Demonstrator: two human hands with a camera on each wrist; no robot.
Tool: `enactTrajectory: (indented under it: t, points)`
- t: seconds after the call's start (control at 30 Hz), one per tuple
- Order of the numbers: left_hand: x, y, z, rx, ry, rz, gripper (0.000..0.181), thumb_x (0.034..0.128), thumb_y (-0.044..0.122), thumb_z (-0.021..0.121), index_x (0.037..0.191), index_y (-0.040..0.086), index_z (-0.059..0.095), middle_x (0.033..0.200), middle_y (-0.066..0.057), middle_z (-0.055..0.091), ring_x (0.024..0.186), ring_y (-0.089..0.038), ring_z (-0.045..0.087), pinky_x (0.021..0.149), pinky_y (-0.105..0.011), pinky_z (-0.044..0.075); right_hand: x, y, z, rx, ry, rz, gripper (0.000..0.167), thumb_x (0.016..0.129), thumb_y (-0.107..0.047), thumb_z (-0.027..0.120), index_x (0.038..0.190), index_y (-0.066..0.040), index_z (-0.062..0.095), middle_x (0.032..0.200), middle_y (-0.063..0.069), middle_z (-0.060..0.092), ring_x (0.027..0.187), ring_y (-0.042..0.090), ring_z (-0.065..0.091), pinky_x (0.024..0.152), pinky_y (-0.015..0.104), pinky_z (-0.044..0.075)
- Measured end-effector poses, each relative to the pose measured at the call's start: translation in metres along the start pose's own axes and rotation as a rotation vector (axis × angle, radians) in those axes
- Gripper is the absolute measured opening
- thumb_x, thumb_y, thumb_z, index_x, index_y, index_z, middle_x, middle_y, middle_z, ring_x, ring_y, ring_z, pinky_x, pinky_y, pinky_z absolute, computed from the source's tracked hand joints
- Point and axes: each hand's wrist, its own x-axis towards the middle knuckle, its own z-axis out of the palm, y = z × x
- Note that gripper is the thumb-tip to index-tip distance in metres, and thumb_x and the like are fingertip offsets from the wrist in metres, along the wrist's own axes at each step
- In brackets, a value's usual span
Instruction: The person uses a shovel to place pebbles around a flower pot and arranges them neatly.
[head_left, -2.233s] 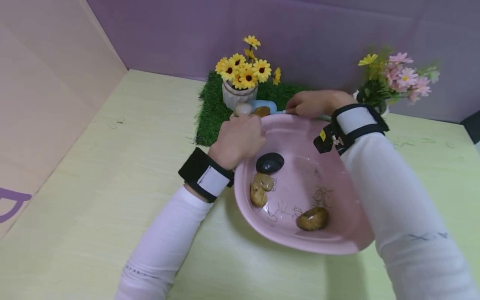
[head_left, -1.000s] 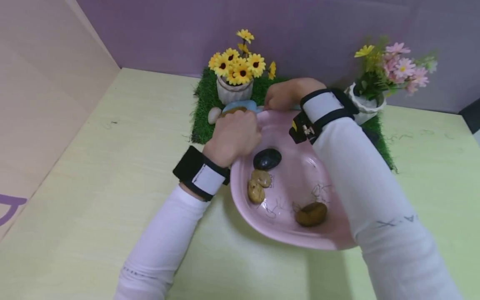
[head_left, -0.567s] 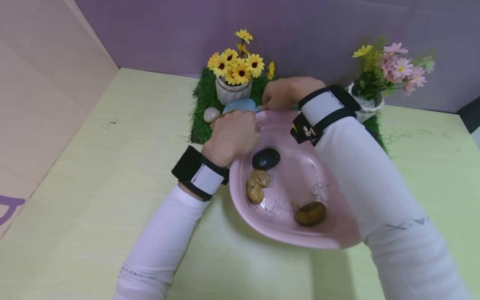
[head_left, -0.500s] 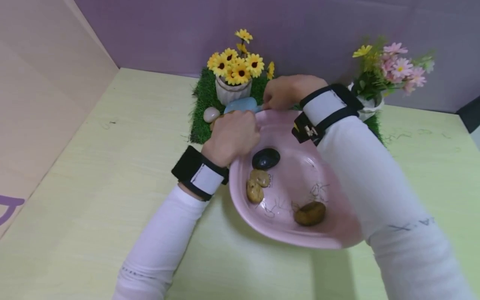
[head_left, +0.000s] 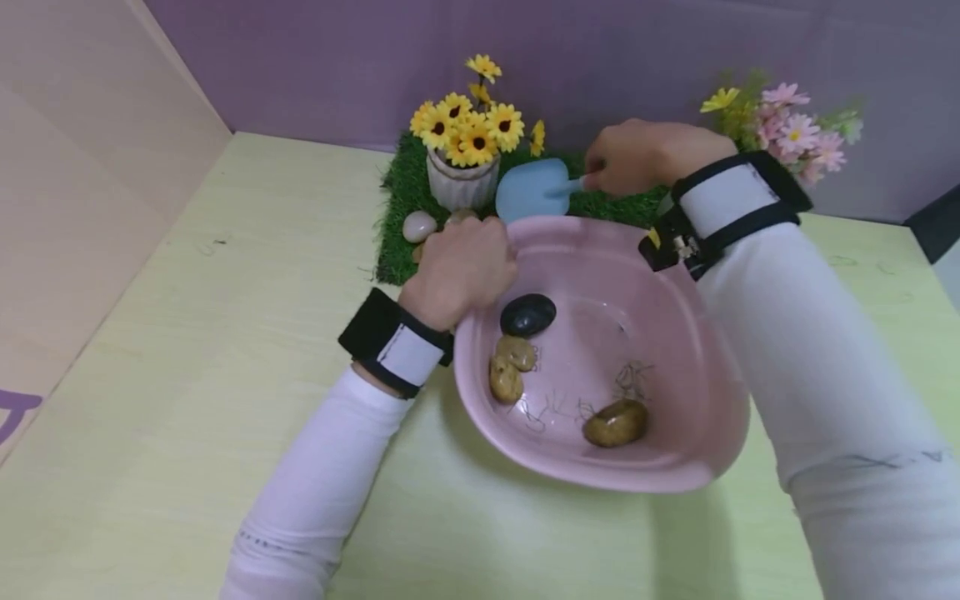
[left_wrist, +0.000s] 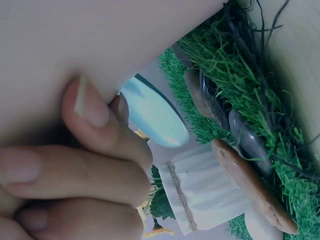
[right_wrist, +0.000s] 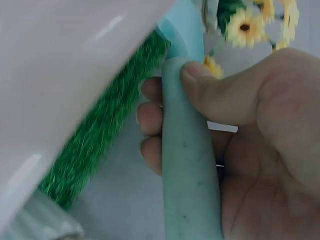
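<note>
My right hand (head_left: 637, 157) grips the green handle of a small shovel (head_left: 531, 190) behind the basin. Its light blue blade points left, beside the pot of yellow flowers, and no stone shows on it. In the right wrist view the fingers and thumb wrap the handle (right_wrist: 189, 160). My left hand (head_left: 465, 271) holds the left back rim of the pink basin (head_left: 585, 358), fingers curled in the left wrist view. Inside the basin lie a black stone (head_left: 528, 315), two tan stones (head_left: 507, 379) and a brown stone (head_left: 617, 423), with loose dark strands.
A green grass mat (head_left: 397, 196) lies behind the basin. On it stand a white pot (head_left: 462, 183) of yellow flowers, a pale stone (head_left: 419, 226) and a brown stone (left_wrist: 250, 182). Pink flowers (head_left: 798, 133) stand at the back right, near the purple wall (head_left: 322, 75).
My right hand went left behind the basin, then rose and drew back right with the shovel. The pale stone shifted left, off the blade's side, onto the mat. My left hand stayed on the rim.
</note>
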Motion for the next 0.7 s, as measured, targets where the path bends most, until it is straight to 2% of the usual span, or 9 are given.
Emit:
enactTrajectory:
  t: [0.1,0.3,0.37,0.43,0.47,0.53,0.57,0.7]
  points:
    - [0.000,0.000,0.000,-0.007,-0.008,-0.001,0.036,0.1032,0.030,0.039,0.116,0.005,0.060,0.094,-0.012,0.055,0.081,-0.024,0.055,0.061,-0.041,0.052,-0.005,0.017,0.001,0.011,0.016,0.012,0.045,0.107,-0.028,0.036,0.134,0.002,0.054,0.117,0.022,0.063,0.097,0.032,0.058,0.078,0.043,0.047]
    - [0.000,-0.002,0.000,-0.009,-0.012,-0.004,0.036,0.1034,0.030,0.038,0.118,0.005,0.060,0.098,-0.013,0.055,0.084,-0.025,0.055,0.064,-0.043,0.052,-0.023,0.038,0.001,0.054,0.123,0.030,0.046,0.107,-0.028,0.033,0.133,0.004,0.053,0.112,0.024,0.063,0.090,0.032,0.056,0.073,0.042,0.045]
    - [0.001,-0.003,0.000,-0.014,-0.009,0.002,0.036,0.1035,0.029,0.038,0.118,0.004,0.059,0.099,-0.013,0.056,0.085,-0.025,0.055,0.064,-0.043,0.052,-0.031,0.043,0.000,0.041,0.159,0.041,0.048,0.106,-0.030,0.033,0.136,0.004,0.051,0.117,0.027,0.061,0.094,0.037,0.056,0.080,0.050,0.045]
    - [0.001,-0.003,0.000,-0.018,-0.011,0.003,0.036,0.1035,0.028,0.038,0.118,0.004,0.059,0.099,-0.013,0.055,0.085,-0.025,0.055,0.064,-0.043,0.052,-0.040,0.048,-0.002,0.017,0.194,0.060,0.049,0.106,-0.031,0.035,0.138,0.003,0.050,0.125,0.031,0.057,0.104,0.045,0.053,0.095,0.062,0.038]
    - [0.001,-0.003,0.000,-0.019,-0.011,0.004,0.036,0.1034,0.028,0.038,0.118,0.004,0.059,0.099,-0.013,0.055,0.086,-0.025,0.055,0.064,-0.043,0.052,-0.045,0.050,-0.003,-0.001,0.211,0.069,0.049,0.106,-0.032,0.037,0.139,0.002,0.050,0.128,0.031,0.056,0.108,0.047,0.051,0.099,0.066,0.030]
    - [0.001,-0.003,0.000,-0.024,-0.005,0.009,0.036,0.1033,0.028,0.038,0.118,0.004,0.060,0.098,-0.013,0.055,0.085,-0.025,0.055,0.062,-0.043,0.052,-0.053,0.054,-0.004,-0.041,0.251,0.108,0.048,0.105,-0.034,0.042,0.137,-0.001,0.053,0.133,0.031,0.054,0.113,0.050,0.047,0.103,0.072,0.016]
    - [0.001,-0.003,0.001,-0.024,-0.005,0.010,0.036,0.1033,0.028,0.038,0.117,0.004,0.060,0.097,-0.013,0.055,0.084,-0.025,0.055,0.062,-0.043,0.052,-0.057,0.056,-0.005,-0.052,0.259,0.134,0.047,0.104,-0.035,0.045,0.136,-0.003,0.055,0.132,0.030,0.055,0.110,0.049,0.049,0.102,0.073,0.012]
    - [0.002,-0.004,0.001,-0.026,-0.002,0.023,0.036,0.1036,0.027,0.038,0.118,0.003,0.060,0.096,-0.013,0.056,0.083,-0.025,0.056,0.062,-0.042,0.052,-0.071,0.060,-0.005,-0.112,0.251,0.229,0.045,0.100,-0.039,0.054,0.133,-0.008,0.061,0.123,0.025,0.060,0.076,0.033,0.058,0.088,0.067,0.013]
